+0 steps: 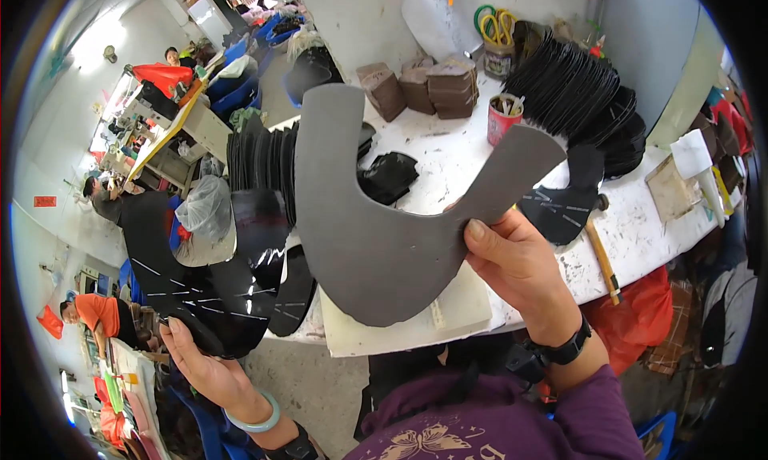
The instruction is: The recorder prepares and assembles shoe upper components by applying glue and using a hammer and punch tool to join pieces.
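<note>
Between the thumb and fingers of my right hand (516, 260) is a matte grey U-shaped sheet piece (376, 252), gripped at its right arm and raised above the table. My left hand (212, 376) pinches the lower edge of a glossy black U-shaped piece (196, 296) marked with white dashes. That piece hangs off to the left of the table, apart from the grey one. Under the grey piece lies a cream board (408, 324), partly covered. Another black piece with white dashes (560, 208) rests on the table beyond my right hand.
Stacks of black cut pieces stand at the back right (564, 88) and left (258, 160) of the white table (448, 152). Brown blocks (452, 88), a red cup (502, 126) and a jar with scissors (498, 56) sit behind. A hammer (602, 260) overhangs the front edge. People work farther left.
</note>
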### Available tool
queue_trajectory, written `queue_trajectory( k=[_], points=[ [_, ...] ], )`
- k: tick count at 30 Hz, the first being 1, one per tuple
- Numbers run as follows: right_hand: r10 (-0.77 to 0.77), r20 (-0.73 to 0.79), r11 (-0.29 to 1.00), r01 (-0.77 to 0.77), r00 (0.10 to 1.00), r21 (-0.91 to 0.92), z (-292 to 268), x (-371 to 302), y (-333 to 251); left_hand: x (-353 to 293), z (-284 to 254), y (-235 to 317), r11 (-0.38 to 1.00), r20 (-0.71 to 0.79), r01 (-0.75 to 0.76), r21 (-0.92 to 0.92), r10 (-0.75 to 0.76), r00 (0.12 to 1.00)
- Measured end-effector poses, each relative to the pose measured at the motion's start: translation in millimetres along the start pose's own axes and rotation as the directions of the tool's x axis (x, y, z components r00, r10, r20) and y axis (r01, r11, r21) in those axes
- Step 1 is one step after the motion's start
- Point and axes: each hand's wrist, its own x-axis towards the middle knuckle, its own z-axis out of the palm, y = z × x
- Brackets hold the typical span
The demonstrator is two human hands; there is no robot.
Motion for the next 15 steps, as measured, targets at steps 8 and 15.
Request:
queue_trajectory(
  k=[8, 15],
  points=[
    [-0.152, -0.091, 0.983, 0.141, 0.984, -0.118, 6, 12, -22, 1, 12, -9, 0.974, 0.177, 0.162, -0.158, -0.133, 0.975],
    [-0.384, -0.184, 0.830, 0.251, 0.905, -0.497, -15, -11, -43, 0, 17, -2, 0.876, 0.310, 0.279, -0.394, -0.160, 0.937]
  ],
)
